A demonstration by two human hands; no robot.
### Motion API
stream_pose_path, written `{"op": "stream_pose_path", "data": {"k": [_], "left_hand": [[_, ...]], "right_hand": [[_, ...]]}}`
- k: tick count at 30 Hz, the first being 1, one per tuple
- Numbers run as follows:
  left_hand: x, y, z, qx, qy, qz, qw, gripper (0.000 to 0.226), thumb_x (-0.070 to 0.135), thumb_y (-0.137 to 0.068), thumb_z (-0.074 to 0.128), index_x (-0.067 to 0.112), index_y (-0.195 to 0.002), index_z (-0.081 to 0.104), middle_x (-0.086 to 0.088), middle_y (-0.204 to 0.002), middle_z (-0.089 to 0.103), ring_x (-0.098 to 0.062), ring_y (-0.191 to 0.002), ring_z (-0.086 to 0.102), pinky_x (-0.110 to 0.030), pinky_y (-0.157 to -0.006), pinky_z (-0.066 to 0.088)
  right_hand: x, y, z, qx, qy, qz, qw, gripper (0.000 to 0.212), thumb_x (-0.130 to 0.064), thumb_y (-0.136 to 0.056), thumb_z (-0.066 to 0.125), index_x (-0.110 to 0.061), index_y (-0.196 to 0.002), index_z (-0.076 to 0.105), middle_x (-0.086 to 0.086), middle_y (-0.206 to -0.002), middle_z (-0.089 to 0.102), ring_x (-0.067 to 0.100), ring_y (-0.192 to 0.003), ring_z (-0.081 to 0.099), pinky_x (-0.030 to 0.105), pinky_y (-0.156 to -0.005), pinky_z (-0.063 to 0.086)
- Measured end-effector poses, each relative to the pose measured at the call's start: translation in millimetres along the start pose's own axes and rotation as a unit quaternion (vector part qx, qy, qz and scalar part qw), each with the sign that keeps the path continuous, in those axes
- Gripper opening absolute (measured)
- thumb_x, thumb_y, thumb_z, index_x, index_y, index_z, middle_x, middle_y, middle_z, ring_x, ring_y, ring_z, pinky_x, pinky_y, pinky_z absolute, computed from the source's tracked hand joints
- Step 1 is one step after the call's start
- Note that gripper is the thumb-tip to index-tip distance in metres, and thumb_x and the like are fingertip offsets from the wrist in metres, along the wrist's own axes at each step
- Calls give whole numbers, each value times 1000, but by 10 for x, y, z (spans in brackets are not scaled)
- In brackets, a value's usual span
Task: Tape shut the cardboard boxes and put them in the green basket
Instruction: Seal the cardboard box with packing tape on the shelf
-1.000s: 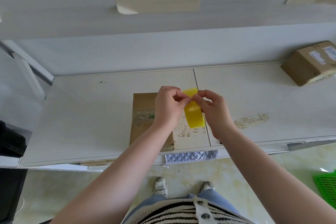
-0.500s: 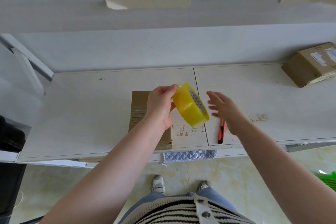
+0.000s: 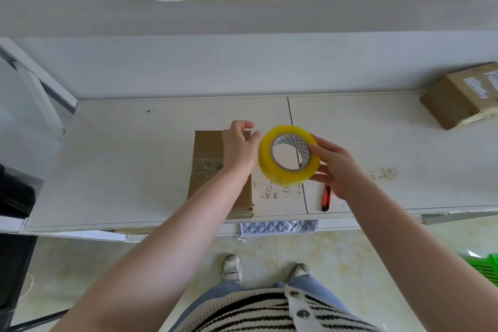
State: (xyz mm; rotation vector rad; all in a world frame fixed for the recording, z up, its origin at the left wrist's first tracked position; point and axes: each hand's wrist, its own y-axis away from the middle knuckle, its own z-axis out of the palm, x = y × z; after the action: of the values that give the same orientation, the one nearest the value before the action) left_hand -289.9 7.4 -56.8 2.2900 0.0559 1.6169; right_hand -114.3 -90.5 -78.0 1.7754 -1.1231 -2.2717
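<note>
**Tape roll in the right hand, box under the left**

The right hand (image 3: pixel 335 170) holds the tape (image 3: pixel 288 155) up above the table (image 3: pixel 377 137), fingers curled round its right rim with a fingertip in the core. The left hand (image 3: pixel 239 148) hovers just left of the roll, fingers loosely bent with the thumb near the roll's edge; whether it pinches a free end I cannot tell. Beneath that hand and forearm lies the box (image 3: pixel 208 153), flat on the table.

The tape is a thick yellow ring, glossy outside, with a stiff printed core. It is probably light and rigid, best held by the core or rim; the film likely sticks and tears easily.

The box is plain brown cardboard, flat and rectangular, with a clear strip of tape already across it. It should be light and stiff along its edges, so gripping opposite sides seems safest.

A red cutter (image 3: pixel 326 198) lies just under the right hand. A second box (image 3: pixel 458 97) sits well off to the right, and the basket (image 3: pixel 485 268) shows as green mesh at the lower right, on the floor.
</note>
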Motion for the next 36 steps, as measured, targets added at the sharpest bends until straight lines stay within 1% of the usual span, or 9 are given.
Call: {"op": "stream_pose_path", "data": {"k": [3,8,11,14,17,20,32,34,36], "left_hand": [[-214,-56,-155,34,-63,88,994,13,17,-96,56,18,-110,56,-4,-123,49,-13,-111,53,-25,-91,42],[-634,-95,-619,106,-179,88,974,29,20,-96,57,12,-122,51,-8,-131,44,-25,-117,52,-35,-99,43],[-840,-93,-818,85,-210,-1,974,57,36,-96,58,8,-141,37,-13,-144,35,-32,-124,50,-41,-102,45],[-965,-101,-862,10,-217,-73,973,80,55,-93,52,8,-152,23,-11,-154,34,-30,-134,45,-41,-105,41],[-1038,-109,-824,-20,-209,-96,973,75,59,-92,50,10,-146,31,-8,-132,57,-23,-106,62,-35,-82,52],[-1076,-105,-794,2,-214,-83,973,56,55,-93,53,11,-128,45,-6,-110,64,-16,-74,56,-29,-60,42],[-1089,-122,-812,-33,-269,-30,962,46,51,-98,46,8,-114,40,-11,-105,60,-35,-102,62,-38,-74,47],[-1088,-125,-780,-35,-345,-33,938,65,49,-100,40,5,-145,22,-22,-143,43,-38,-133,44,-45,-102,41],[-1044,-137,-679,12,-455,51,889,83,50,-100,36,7,-154,-11,-25,-161,-3,-37,-150,5,-53,-119,10]], "right_hand": [[133,-140,31,89,59,16,994,26,-19,-95,62,-30,-118,68,4,-102,69,28,-86,66,36,-59,56],[376,-334,68,184,143,29,972,36,-22,-98,56,-28,-133,59,9,-117,65,31,-102,62,48,-84,56],[410,-352,126,182,217,23,959,46,-17,-101,44,-23,-147,41,10,-139,52,29,-116,53,35,-80,44],[285,-252,402,157,366,-37,916,54,-16,-102,39,-14,-154,24,13,-152,35,33,-134,38,40,-102,38],[192,25,954,68,385,-138,910,54,-22,-103,41,-12,-153,24,12,-155,32,29,-140,34,43,-114,30],[293,195,1427,-10,371,-96,923,43,-26,-102,43,-6,-140,34,14,-143,45,29,-127,46,38,-102,40],[579,-227,1574,58,321,-5,945,37,-40,-103,40,-9,-121,49,11,-117,62,28,-102,57,35,-82,45],[637,-235,1551,54,321,-39,945,34,-39,-103,41,-10,-118,51,7,-111,63,27,-101,58,31,-77,39],[682,-228,1536,52,304,-57,950,26,-37,-103,43,-14,-111,51,-1,-98,61,24,-96,59,29,-74,37]]}}
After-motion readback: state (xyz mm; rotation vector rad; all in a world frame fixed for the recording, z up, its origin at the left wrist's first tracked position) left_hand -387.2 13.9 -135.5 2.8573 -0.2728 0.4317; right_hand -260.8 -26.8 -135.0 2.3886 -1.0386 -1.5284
